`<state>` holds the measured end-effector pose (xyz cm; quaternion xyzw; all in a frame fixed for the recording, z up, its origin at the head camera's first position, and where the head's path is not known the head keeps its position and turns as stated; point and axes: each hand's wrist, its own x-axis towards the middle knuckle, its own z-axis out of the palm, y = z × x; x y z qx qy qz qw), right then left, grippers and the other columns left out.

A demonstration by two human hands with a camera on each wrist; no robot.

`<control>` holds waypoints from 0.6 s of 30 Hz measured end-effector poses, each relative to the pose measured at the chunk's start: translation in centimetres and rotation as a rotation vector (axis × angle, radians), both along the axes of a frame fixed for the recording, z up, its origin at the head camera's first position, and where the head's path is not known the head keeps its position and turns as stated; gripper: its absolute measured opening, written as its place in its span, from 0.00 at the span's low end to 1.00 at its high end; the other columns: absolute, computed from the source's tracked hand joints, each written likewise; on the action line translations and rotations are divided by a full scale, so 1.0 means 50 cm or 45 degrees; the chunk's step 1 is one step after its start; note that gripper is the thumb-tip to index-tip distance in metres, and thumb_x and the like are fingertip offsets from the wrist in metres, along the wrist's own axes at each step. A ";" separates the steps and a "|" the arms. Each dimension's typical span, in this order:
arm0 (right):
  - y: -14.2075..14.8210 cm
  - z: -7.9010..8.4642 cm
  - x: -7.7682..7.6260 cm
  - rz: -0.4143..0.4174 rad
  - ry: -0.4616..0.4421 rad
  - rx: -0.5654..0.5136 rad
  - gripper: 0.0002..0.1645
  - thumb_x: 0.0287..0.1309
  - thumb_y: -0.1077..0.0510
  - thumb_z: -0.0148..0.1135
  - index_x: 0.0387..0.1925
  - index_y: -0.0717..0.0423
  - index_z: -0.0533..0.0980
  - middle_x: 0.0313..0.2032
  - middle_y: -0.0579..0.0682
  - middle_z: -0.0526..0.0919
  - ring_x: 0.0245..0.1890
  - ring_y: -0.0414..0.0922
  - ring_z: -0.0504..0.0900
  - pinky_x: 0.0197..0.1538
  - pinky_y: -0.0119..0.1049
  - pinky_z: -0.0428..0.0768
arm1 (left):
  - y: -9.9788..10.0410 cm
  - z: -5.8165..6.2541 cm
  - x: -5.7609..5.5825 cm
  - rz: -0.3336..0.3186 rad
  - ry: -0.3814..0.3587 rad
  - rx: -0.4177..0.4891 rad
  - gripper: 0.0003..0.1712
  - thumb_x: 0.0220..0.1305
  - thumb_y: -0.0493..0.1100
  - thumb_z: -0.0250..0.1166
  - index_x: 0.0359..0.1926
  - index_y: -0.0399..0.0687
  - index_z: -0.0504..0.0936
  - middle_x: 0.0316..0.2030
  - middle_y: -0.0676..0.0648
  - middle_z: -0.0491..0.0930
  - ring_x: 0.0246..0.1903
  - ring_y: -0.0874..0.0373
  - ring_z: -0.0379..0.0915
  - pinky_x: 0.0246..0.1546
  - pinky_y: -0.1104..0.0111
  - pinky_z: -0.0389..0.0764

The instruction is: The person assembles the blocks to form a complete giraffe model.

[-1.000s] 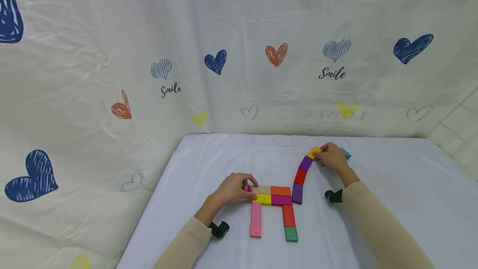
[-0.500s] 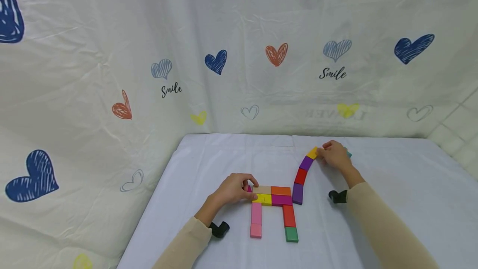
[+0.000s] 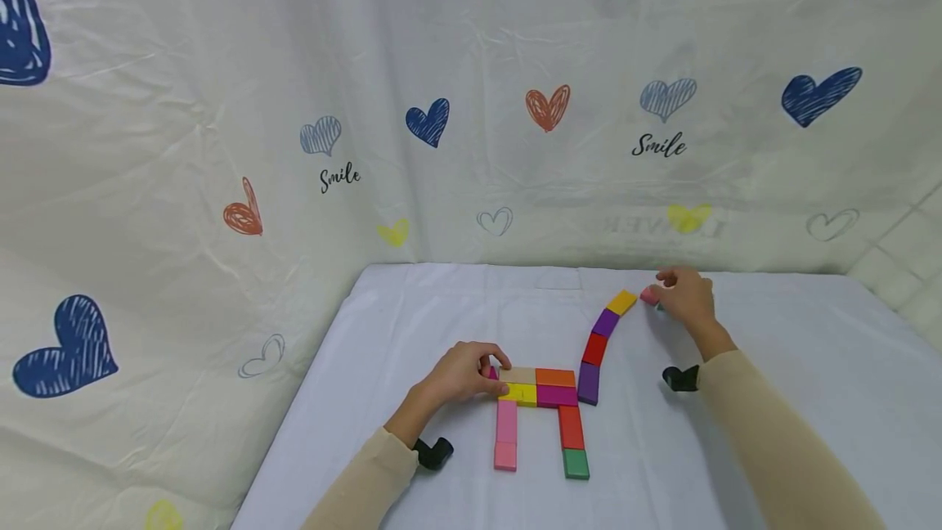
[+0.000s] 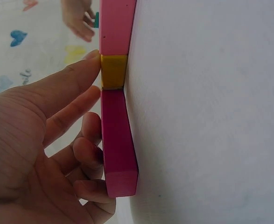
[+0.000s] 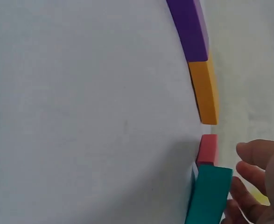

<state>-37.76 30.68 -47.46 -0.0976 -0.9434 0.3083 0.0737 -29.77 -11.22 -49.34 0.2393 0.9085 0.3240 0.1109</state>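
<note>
My left hand [image 3: 459, 372] rests at the left end of a flat arrangement of coloured blocks. In the left wrist view its thumb touches a yellow block [image 4: 113, 72], and the other fingers lie along a magenta block [image 4: 118, 140]. Beyond the top of a curved row, my right hand [image 3: 686, 295] is beside a pinkish-red block [image 3: 649, 295]. The right wrist view shows its fingers apart from that block and close behind a teal block [image 5: 209, 193]. An orange-yellow block [image 5: 204, 93] ends the curve, with a gap before the pinkish-red one.
The curve also has a purple block [image 3: 589, 383] at its foot, near the arrangement's right end. A pink block [image 3: 506, 421] and a red block [image 3: 571, 428] run towards the near side. White cloth [image 3: 412, 309] covers the table, with a heart-printed curtain [image 3: 471, 170] behind.
My right hand has left the orange-yellow block and moved right to the pinkish-red block, which now shows at its fingertips. My left hand has stayed in place.
</note>
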 end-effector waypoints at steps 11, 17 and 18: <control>0.016 -0.025 -0.008 0.070 -0.102 0.142 0.27 0.67 0.50 0.61 0.58 0.66 0.75 0.51 0.67 0.80 0.53 0.69 0.63 0.54 0.69 0.57 | 0.000 -0.002 -0.001 0.004 0.000 -0.001 0.18 0.57 0.52 0.78 0.48 0.62 0.86 0.24 0.55 0.75 0.25 0.62 0.69 0.28 0.72 0.68; 0.012 -0.032 -0.019 0.082 -0.070 0.152 0.26 0.68 0.49 0.60 0.58 0.64 0.76 0.53 0.69 0.78 0.53 0.70 0.63 0.53 0.69 0.57 | 0.000 0.000 0.000 0.005 -0.007 0.004 0.18 0.56 0.52 0.78 0.48 0.62 0.86 0.24 0.55 0.75 0.25 0.62 0.69 0.28 0.72 0.68; 0.010 -0.032 -0.020 0.082 -0.070 0.150 0.26 0.68 0.49 0.60 0.58 0.63 0.76 0.53 0.70 0.78 0.53 0.71 0.63 0.53 0.70 0.57 | 0.000 0.000 0.000 0.006 -0.008 0.005 0.18 0.56 0.52 0.78 0.47 0.62 0.86 0.24 0.55 0.75 0.25 0.62 0.69 0.27 0.72 0.69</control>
